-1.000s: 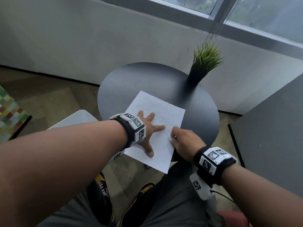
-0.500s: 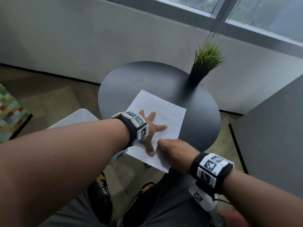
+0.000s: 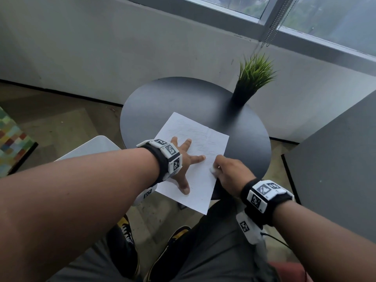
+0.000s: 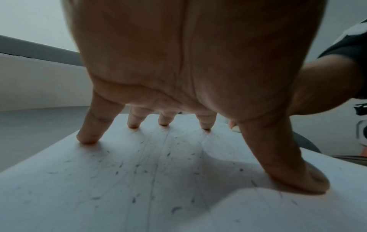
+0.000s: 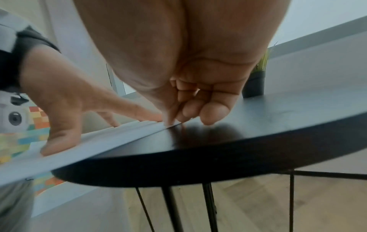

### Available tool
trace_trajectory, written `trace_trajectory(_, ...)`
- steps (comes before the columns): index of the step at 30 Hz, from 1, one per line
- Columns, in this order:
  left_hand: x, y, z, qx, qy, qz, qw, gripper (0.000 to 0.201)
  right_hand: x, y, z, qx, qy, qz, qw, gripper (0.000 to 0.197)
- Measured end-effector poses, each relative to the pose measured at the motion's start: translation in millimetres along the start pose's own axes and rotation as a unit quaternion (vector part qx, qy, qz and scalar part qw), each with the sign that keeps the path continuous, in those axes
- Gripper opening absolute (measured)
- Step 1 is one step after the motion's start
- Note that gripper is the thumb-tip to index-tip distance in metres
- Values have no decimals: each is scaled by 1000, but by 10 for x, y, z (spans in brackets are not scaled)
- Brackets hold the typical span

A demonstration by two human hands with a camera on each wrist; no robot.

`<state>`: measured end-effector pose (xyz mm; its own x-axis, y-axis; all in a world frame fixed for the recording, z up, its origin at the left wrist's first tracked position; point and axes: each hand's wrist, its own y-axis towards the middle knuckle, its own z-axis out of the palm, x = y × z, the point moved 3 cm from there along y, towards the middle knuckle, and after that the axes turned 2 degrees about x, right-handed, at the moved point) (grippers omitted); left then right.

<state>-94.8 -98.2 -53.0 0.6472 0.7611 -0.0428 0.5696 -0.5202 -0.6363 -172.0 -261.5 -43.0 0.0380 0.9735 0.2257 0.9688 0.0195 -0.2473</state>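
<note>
Checked mat (image 3: 10, 143) sits on the floor way off to the left, then a white seat (image 3: 91, 147) just left of the round black counter (image 3: 162, 98).

The left hand (image 3: 183, 165) is splayed wide and flat-ish on the paper (image 3: 195, 135). The fingers are straight and spread, the thumb points back toward the person, and nothing is gripped. It's just pressing down. The left wrist cam shows it nicely: all the fingertips (image 4: 87, 138) are planted on the sheet and the palm is arched up off it. The sheet itself has faint pencil scribbles and a bunch of little dark specks.

The paper lies angled on the near half of the counter. Its near corner pokes out past the edge, over the person's legs.

The right hand (image 3: 230, 174) is right at the sheet's right edge, just beside the left index finger. Its fingers are curled in tight, and the head view shows them pinching a small white lump (image 3: 213, 170) against the paper. From the right wrist cam the fingertips (image 5: 210, 114) are bunched and touching down where paper meets counter, but the lump is hidden there.

Further right, at the back of the counter, a spiky green plant (image 3: 254, 72) stands upright in a dark pot, well apart from the sheet.
</note>
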Motion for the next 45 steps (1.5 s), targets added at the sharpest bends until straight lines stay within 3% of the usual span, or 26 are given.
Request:
trace_trajectory(4, -5, -27, -11, 3, 8, -2, 1000, 125, 424, -281, 213, 73, -26, -154, 985, 7)
trace_trajectory(6, -15, -28, -19, 5, 9, -2, 1000, 125, 337, -238, 170, 74, -19, -140, 987, 7)
trace_trajectory(8, -22, -20, -15, 3, 7, -3, 1000, 125, 66, -61, 57, 17, 8, -46, 999, 12)
trace_trajectory(10, -13, -22, -13, 5, 10, -5, 1000, 126, -30, -10, 38, -25, 15, -8, 1000, 14)
trace_trajectory(15, -13, -49, -30, 8, 13, -1, 1000, 125, 343, -239, 219, 62, -37, -144, 987, 9)
trace_trajectory(18, -15, -43, -36, 5, 14, -1, 1000, 124, 58, -34, 33, 34, -16, -25, 999, 14)
trace_trajectory(21, 2, -56, -26, -3, 26, -3, 1000, 125, -107, 66, -89, -15, 100, 92, 991, 9)
trace_trajectory(23, 16, -73, 1, -16, 28, -4, 999, 126, 108, 12, 9, -7, 281, 81, 956, 9)
trace_trajectory(25, 39, -89, 32, -28, 34, -4, 999, 129, 367, -86, 143, 68, 486, 85, 867, 9)
trace_trajectory(27, 78, -90, 71, -37, 30, -3, 999, 132, 374, -94, 222, 107, 584, 120, 796, 9)
trace_trajectory(29, 111, -98, 121, -40, 20, -6, 999, 133, 93, 22, 139, -8, 600, 167, 782, 10)
trace_trajectory(31, 130, -107, 148, -52, 8, -6, 999, 128, -161, 83, -20, -138, 581, 204, 775, 9)
trace_trajectory(32, 140, -116, 142, -63, -1, -7, 998, 122, -193, 71, -64, -151, 584, 201, 772, 9)
trace_trajectory(36, 392, -157, 47, -153, -74, -41, 985, 84, 23, -67, 38, -7, 582, 143, 800, 13)
trace_trajectory(40, 899, -271, 170, -178, -166, -147, 959, 55, 80, -33, 79, -19, 561, 118, 819, 13)
trace_trajectory(43, 1101, -418, 204, -194, -261, -168, 931, 30, 227, 72, 113, 10, 545, 80, 835, 13)
trace_trajectory(45, 1181, -487, 230, -192, -361, -161, 898, 37, 340, 135, 148, 25, 546, 59, 835, 14)
